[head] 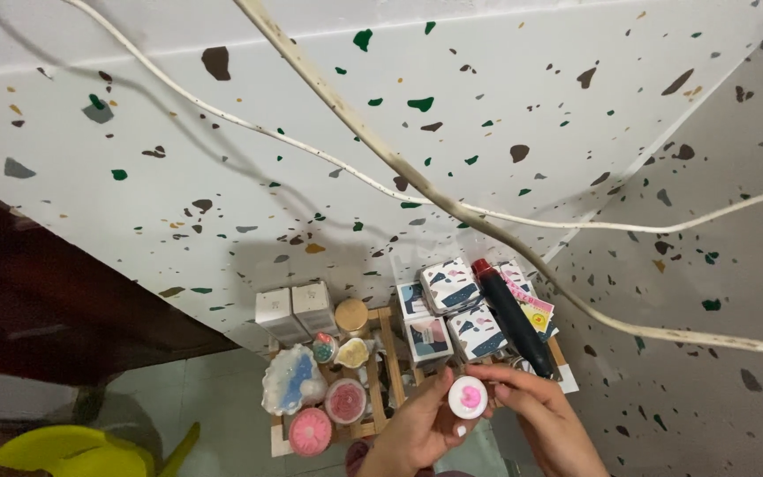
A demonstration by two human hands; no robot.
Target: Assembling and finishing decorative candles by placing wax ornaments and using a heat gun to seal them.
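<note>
Both my hands come up from the bottom edge and meet on a small round white jar with a pink top [468, 397]. My left hand [417, 430] cups the jar from the left and below. My right hand [545, 415] pinches its right side with the fingertips. Just behind the jar stands a wooden tray [385, 346] with small items: a shell-shaped blue and white dish [291, 380], a pink round piece [310, 431], a red round jar [345, 400] and a cork-lidded jar [351, 314].
Several patterned small boxes [449, 285] and a tall black bottle with a red cap [512, 315] stand on the tray's right half. Two white boxes [293, 309] stand at its back left. White cables [452, 208] cross the speckled wall. A yellow chair [72, 450] is at the lower left.
</note>
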